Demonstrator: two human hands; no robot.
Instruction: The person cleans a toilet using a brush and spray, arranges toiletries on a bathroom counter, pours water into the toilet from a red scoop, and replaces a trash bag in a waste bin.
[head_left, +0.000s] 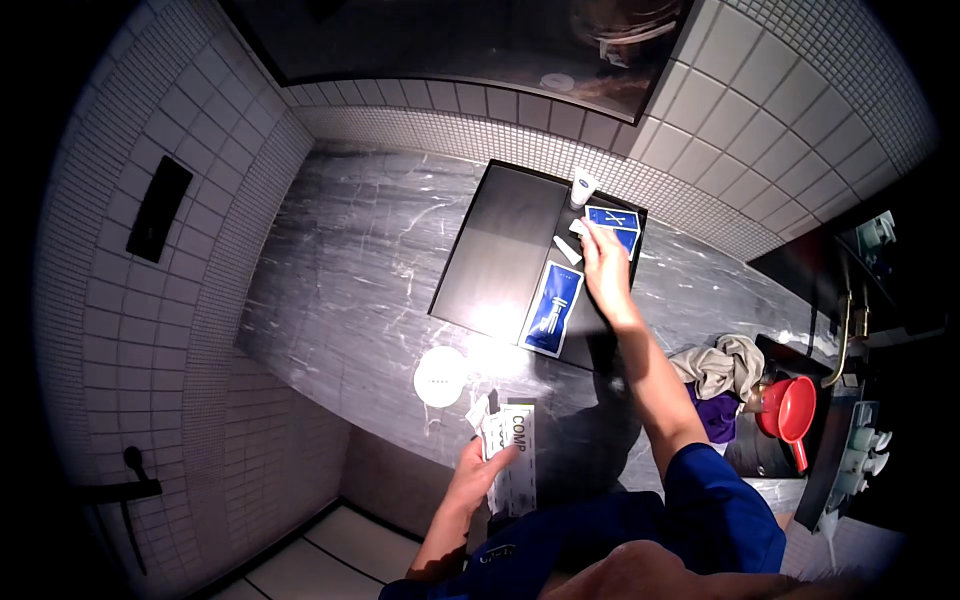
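Note:
My left hand (484, 465) holds several white printed paper packets (516, 442) and a crumpled white piece near the counter's front edge. Above the right part of a black tray (487, 247), my right hand (606, 262) has its fingertips at a small white item (577, 227); whether it is gripped I cannot tell. Beside these fingers lies a small white tube (567, 250). A larger white tube (582, 187) stands at the tray's back edge. Blue packets with white borders, one (613, 218) partly overlapping another, lie behind my hand, and a long blue packet (553, 309) lies nearer me.
A round white disc (440, 376) lies on the marble counter (337, 247) left of my left hand. At the right, a red plastic dipper (795, 409), a beige cloth (724, 366) and a purple cloth (714, 412) are at the dark sink, by a brass faucet (844, 337). Tiled walls border the counter.

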